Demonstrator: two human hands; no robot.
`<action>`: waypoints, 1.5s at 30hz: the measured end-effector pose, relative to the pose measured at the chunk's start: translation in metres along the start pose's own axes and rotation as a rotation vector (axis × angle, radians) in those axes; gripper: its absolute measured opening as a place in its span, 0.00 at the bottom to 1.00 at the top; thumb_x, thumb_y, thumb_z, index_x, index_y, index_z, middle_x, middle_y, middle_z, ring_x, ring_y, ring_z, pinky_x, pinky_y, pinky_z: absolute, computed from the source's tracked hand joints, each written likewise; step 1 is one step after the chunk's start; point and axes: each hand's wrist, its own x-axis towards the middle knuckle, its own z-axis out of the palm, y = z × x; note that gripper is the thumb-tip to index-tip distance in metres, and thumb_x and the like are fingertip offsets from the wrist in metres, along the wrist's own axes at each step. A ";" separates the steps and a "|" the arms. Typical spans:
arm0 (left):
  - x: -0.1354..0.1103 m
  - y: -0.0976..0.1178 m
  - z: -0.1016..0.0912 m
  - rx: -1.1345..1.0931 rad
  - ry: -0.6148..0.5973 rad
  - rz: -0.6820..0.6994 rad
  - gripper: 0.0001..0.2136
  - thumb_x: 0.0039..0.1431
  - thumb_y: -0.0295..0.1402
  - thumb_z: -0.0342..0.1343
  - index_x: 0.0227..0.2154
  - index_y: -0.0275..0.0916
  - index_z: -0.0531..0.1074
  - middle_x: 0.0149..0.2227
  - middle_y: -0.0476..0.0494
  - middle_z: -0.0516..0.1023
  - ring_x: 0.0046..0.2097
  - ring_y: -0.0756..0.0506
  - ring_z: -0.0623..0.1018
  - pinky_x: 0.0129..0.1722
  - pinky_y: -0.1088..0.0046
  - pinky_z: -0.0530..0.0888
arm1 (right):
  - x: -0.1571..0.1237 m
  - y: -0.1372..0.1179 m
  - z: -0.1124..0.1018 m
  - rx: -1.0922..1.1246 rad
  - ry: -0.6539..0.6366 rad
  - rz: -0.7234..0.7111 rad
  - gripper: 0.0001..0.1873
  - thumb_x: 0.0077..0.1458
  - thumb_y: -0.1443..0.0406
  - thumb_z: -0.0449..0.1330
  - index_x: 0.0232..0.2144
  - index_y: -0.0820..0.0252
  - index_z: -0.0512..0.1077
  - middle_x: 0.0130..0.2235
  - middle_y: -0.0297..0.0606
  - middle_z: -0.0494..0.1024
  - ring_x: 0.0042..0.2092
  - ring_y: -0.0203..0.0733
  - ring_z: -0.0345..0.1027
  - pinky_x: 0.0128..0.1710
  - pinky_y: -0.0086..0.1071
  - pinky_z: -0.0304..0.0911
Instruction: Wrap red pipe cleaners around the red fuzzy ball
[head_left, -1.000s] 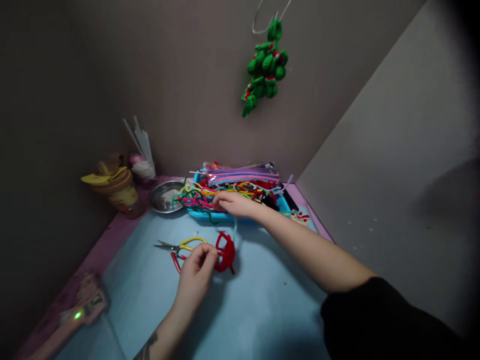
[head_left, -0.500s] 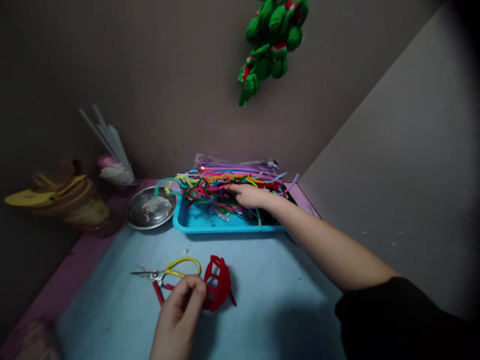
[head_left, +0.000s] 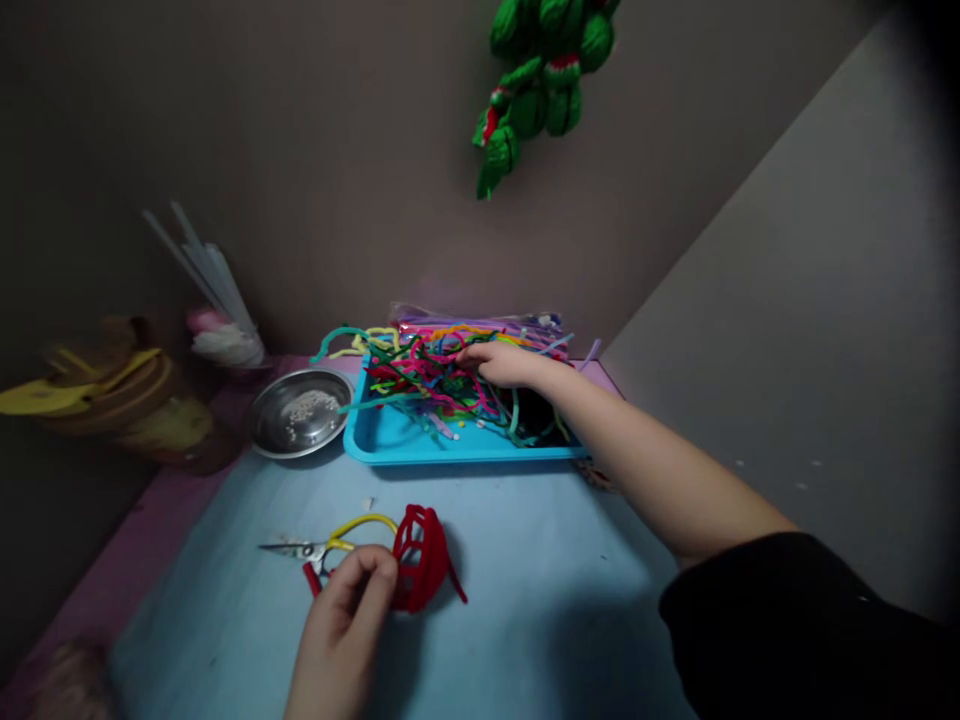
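My left hand (head_left: 349, 610) is closed in a pinch at the left side of a small red openwork cage (head_left: 424, 560) of bent pipe cleaners, just above the blue-covered table. A loose red end sticks out at its right. Beside that hand lie scissors with yellow handles (head_left: 360, 520), partly covered by the fingers, and a short red piece (head_left: 311, 578). My right hand (head_left: 499, 362) reaches into a heap of tangled coloured pipe cleaners (head_left: 427, 375) in a blue tray (head_left: 465, 455). Its fingers are bent around strands, with the tips partly hidden.
A steel bowl (head_left: 300, 425) with small white beads stands left of the tray. Further left are a brown pot-like container (head_left: 169, 420) and white sticks (head_left: 217, 275) in a holder. Bagged pipe cleaners (head_left: 480, 322) lie behind the tray. Green knitted pieces (head_left: 529, 105) hang above.
My right hand has stirred the heap; a teal strand has lifted off the bowl and others have shifted. My left hand and the red cage have moved slightly left in view.
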 end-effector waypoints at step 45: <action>-0.004 -0.004 0.005 -0.232 -0.032 0.052 0.16 0.47 0.46 0.60 0.24 0.37 0.69 0.21 0.53 0.67 0.24 0.51 0.64 0.25 0.77 0.61 | -0.057 -0.026 0.036 -0.195 0.082 -0.135 0.11 0.51 0.73 0.53 0.35 0.61 0.73 0.42 0.43 0.78 0.44 0.44 0.71 0.46 0.35 0.64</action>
